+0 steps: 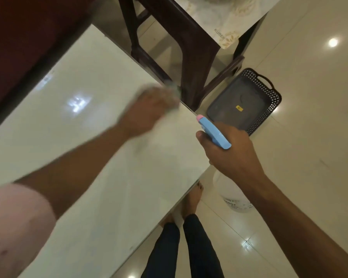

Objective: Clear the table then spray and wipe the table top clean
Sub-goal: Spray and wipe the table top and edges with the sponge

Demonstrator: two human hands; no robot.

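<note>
Tabletop (pixel 72 137), pale and glossy, fills the left and centre of the head view, its near-right edge running diagonally from the bottom up to a corner by the right hand. The left hand (pixel 149 111), blurred, presses a pale cloth (pixel 172 95) down on the surface close to the far edge; how the fingers lie on it cannot be told through the blur. The right hand (pixel 227 149) is curled round the neck of a spray bottle (pixel 214 132), its blue head with pink nozzle pointing over the table's right corner, while the white bottle body hangs below the hand, off the table's side. Beyond the far edge a dark wooden chair (pixel 189 47) stands close against the table. A dark perforated tray (pixel 245 103) lies on the tiled floor (pixel 309 117) just right of the chair legs. The floor to the right is open tile. The person's bare feet (pixel 193 197) stand at the table's near edge.
</note>
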